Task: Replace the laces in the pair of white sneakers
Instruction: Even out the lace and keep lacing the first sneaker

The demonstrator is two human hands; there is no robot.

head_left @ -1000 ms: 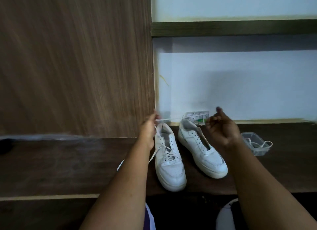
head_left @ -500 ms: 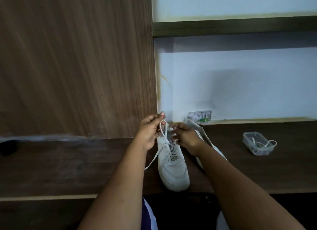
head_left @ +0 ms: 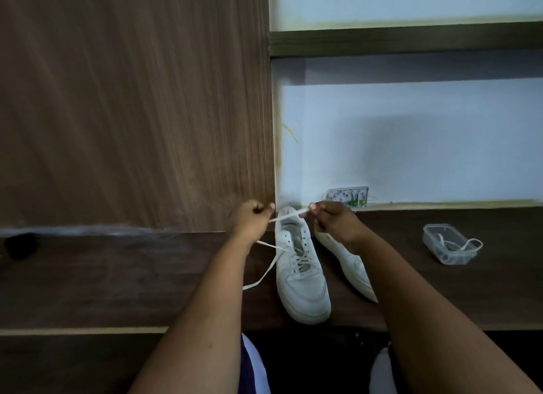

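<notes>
Two white sneakers stand on the dark wooden desk. The left sneaker (head_left: 301, 273) is partly laced near its toe; the right sneaker (head_left: 348, 264) lies half hidden under my right forearm. A white lace (head_left: 286, 216) stretches between my hands above the left sneaker's heel. My left hand (head_left: 249, 221) grips one part of it with curled fingers, and my right hand (head_left: 330, 218) pinches the other end. A loose length of the lace trails down to the left of the shoe, ending at about (head_left: 249, 286).
A clear plastic box (head_left: 446, 243) holding another white lace sits on the desk (head_left: 117, 276) at the right. A small printed packet (head_left: 349, 198) leans on the pale wall behind the shoes. A wood-grain panel (head_left: 132, 99) rises at the left.
My right hand went from beside the right sneaker to the left sneaker and took hold of the lace. Both hands have since lifted and drawn the lace taut between them.
</notes>
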